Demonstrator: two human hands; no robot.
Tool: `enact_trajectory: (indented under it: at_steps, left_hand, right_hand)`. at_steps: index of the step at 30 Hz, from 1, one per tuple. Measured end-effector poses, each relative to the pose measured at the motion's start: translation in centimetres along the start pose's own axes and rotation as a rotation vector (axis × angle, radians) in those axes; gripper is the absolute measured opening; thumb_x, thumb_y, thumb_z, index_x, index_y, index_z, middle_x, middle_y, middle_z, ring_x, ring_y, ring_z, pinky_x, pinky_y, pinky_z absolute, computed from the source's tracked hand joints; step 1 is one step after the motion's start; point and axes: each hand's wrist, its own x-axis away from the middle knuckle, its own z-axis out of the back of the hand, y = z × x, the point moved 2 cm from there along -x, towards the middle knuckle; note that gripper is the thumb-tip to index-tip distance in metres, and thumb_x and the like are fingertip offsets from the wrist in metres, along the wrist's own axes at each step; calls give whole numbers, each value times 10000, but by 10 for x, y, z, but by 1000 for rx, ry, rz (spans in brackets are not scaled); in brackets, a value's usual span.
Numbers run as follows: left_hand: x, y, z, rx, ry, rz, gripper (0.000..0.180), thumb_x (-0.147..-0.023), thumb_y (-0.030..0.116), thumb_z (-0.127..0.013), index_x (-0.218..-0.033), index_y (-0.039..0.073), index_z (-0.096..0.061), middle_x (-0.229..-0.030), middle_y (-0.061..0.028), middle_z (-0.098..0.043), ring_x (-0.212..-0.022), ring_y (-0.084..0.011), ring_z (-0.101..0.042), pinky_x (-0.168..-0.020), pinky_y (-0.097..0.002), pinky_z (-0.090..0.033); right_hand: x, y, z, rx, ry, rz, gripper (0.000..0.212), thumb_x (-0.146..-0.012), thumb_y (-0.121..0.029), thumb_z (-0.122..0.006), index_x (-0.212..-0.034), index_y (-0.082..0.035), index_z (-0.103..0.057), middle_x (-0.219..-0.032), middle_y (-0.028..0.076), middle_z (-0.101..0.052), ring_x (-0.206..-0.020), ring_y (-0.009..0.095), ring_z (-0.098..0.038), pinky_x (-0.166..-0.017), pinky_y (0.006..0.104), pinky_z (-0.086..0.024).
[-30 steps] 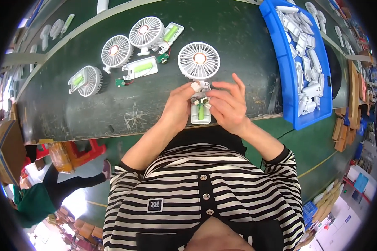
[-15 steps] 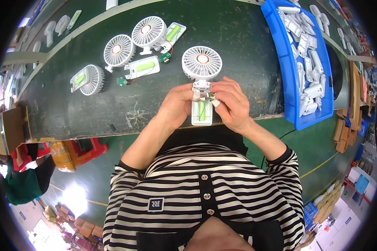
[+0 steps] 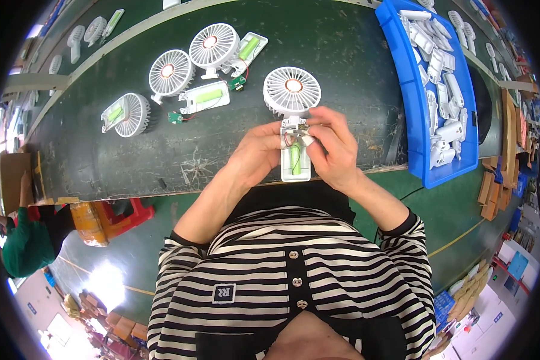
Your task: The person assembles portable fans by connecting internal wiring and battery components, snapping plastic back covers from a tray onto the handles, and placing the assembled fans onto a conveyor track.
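Between my hands is a white handheld fan (image 3: 292,91), its round head pointing away from me. Its handle shell (image 3: 295,170) is open and shows a green battery cell (image 3: 296,158) with thin wires. My left hand (image 3: 258,150) is closed on the left side of the handle, near the neck. On the other side, the fingers of my right hand (image 3: 335,147) pinch at a small circuit board (image 3: 300,128) where neck and handle meet. My fingertips partly cover that spot.
Several more open fans, among them one fan (image 3: 213,47), lie at the left of the dark green table (image 3: 222,132), with loose circuit boards (image 3: 175,117). A blue bin (image 3: 411,114) of white shell parts stands at right. A person in green (image 3: 30,246) is at the far left.
The fan has shifted slightly right, and its circuit board now lies closer to the neck. My right fingers have moved up toward the neck. At far left the person's arm has reached to a box.
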Motion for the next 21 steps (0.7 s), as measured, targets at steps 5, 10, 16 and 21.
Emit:
enact_trajectory:
  at_steps: [5,10,16,21]
  left_hand:
    - [0,-2,1,14,-8,-4,300,-830,59,-452,-1096,-72,-496,-1013,-124,-573,-913,-204,-576,-821,-340,-463]
    - [1,-1,0,182,-114,-20,335,-887,212,-390,-1084,-39,-494,-991,-100,-570,-890,-190,-570,-756,-327,-470]
    - [0,-3,0,26,65,-11,318,-888,224,-460,-1088,-20,-498,-1031,-92,-567,-960,-189,-546,-861,-344,-427]
    - [4,2,-6,39,89,-20,305,-885,187,-463,-1087,-38,-494,-1038,-101,-565,-953,-189,-552,-848,-339,-436]
  right_hand:
    - [-5,1,9,69,-143,35,165,-596,73,-581,-756,41,-558,-935,147,-553,-770,279,-552,-620,329,-466]
    - [-14,-3,16,44,-283,76,161,-626,89,-555,-783,54,-550,-937,144,-553,-787,277,-556,-652,328,-467]
    - [-20,-1,18,16,-367,36,156,-632,101,-526,-780,54,-542,-937,133,-552,-800,270,-560,-664,326,-469]
    - [-23,-2,18,7,-401,46,149,-634,101,-518,-774,52,-533,-945,128,-546,-806,268,-558,-667,321,-469]
